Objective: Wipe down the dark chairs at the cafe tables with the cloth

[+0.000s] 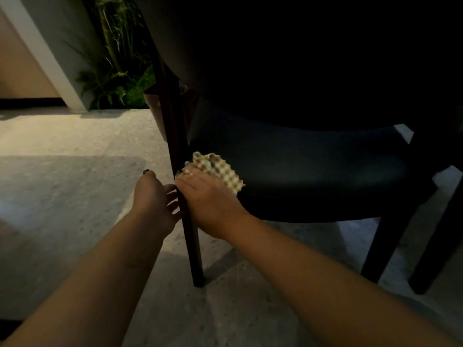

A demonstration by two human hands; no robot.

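A dark chair (313,166) with a padded seat fills the right of the head view, its back in deep shadow above. Its brown left leg (190,241) runs down to the floor. My right hand (208,196) holds a checked cloth (223,169) against the seat's left edge beside that leg. My left hand (155,199) sits on the other side of the leg, fingers relaxed and reaching towards it, thumb raised. Whether those fingers touch the leg is unclear.
Pale speckled floor (62,196) spreads to the left. Green plants (117,58) and a pot stand behind the chair by a white post (45,58). More dark chair legs (431,246) stand at the right.
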